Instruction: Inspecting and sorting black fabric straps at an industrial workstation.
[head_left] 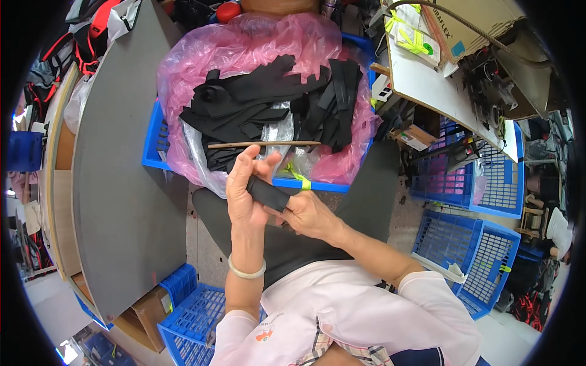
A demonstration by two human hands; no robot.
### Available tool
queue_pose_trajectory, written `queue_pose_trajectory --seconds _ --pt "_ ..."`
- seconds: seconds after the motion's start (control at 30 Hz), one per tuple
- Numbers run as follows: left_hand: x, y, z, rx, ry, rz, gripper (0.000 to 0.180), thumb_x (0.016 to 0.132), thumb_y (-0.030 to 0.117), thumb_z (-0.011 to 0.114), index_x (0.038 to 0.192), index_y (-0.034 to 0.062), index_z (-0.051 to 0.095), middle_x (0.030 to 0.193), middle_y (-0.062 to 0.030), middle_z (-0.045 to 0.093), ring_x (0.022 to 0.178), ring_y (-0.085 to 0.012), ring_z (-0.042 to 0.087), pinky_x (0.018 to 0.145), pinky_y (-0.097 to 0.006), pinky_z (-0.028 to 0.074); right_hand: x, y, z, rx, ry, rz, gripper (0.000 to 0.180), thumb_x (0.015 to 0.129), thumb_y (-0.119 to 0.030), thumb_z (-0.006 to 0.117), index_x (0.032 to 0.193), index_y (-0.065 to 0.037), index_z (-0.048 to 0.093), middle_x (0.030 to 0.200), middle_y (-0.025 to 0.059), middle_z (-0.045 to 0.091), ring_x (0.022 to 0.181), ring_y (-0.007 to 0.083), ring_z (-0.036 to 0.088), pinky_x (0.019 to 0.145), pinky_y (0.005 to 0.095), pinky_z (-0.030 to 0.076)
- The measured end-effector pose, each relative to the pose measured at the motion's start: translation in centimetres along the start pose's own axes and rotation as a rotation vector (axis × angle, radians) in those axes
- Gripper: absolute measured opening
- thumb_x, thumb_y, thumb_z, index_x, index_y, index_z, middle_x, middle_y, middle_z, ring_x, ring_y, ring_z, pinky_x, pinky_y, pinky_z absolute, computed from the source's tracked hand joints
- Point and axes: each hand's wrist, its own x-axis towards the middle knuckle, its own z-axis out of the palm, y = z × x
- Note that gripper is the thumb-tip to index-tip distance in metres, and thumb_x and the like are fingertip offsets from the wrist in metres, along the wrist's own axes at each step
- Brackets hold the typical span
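**Both hands on a small black sleeve, above the person's lap**

Above the lap, the left hand (pixel 244 189) stands upright with its fingers spread and pointing away from the body, and a small black fabric sleeve (pixel 267 194) lies across them. Its fingers curl loosely around the piece, so it is held rather than free. The right hand (pixel 308 215) comes in from the right and pinches the lower end of that same black sleeve between thumb and fingers, closed on it. A pale bangle (pixel 246 270) rings the left wrist.

Just beyond the fingertips a thin wooden stick (pixel 264 144) lies level across a heap of black fabric pieces (pixel 268 100). That heap sits in a pink plastic bag (pixel 244 43), which lines a blue crate (pixel 157 143). To the left of the crate runs a grey tabletop (pixel 122 171), curved by the lens.

On the right, well apart from the hands, more blue crates (pixel 482 250) stand on the floor. A white board (pixel 427 85) slants across the upper right, with a cardboard box (pixel 476 24) above it.
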Motion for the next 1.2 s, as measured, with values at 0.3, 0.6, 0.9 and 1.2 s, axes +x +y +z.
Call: queue_pose_trajectory --seconds 0.3,0.6,0.9,1.2 --pt "0.0 -0.6 -0.2 0.131 -0.149 -0.123 0.013 0.088 0.012 0.054 0.087 0.001 0.061 0.073 -0.0147 0.064 0.103 -0.0412 0.057 0.102 -0.051 0.033 3.7 1.5 -1.9 0.734 -0.483 0.35 0.046 0.097 -0.033 0.037 0.074 0.0 0.06 0.059 0.0176 0.06 0.03 0.0118 0.042 0.031 0.0256 0.035" --pt "1.5 -1.2 -2.3 -0.021 -0.086 -0.183 0.039 0.093 0.036 0.049 0.066 0.0083 0.052 0.095 -0.0108 0.066 0.108 -0.032 0.056 0.103 -0.056 0.031 5.0 1.6 -0.8 0.884 -0.33 0.312 0.041 0.097 -0.036 0.036 0.112 -0.001 0.053 0.054 0.0188 0.058 0.026 0.0085 0.036 0.026 0.0209 0.024" --pt "2.2 -1.6 -3.4 -0.25 0.168 -0.228 0.045 0.088 0.041 0.055 0.056 0.0122 0.042 0.054 -0.0039 0.05 0.075 -0.0246 0.061 0.086 -0.044 0.048 2.9 2.5 -0.5 0.492 0.25 0.092 0.019 0.085 -0.017 0.062 0.076 -0.001 0.067 0.05 0.0004 0.054 0.042 0.0037 0.045 0.038 0.0183 0.03" --pt "2.0 -1.0 -1.6 0.059 0.362 -0.133 0.046 0.089 0.035 0.057 0.054 0.0137 0.037 0.047 -0.003 0.042 0.066 -0.0254 0.06 0.085 -0.043 0.047 2.4 3.6 0.5 -0.265 0.348 -0.273 0.008 0.085 -0.012 0.056 0.086 -0.006 0.061 0.052 0.0088 0.052 0.047 0.0186 0.056 0.045 0.0326 0.043"
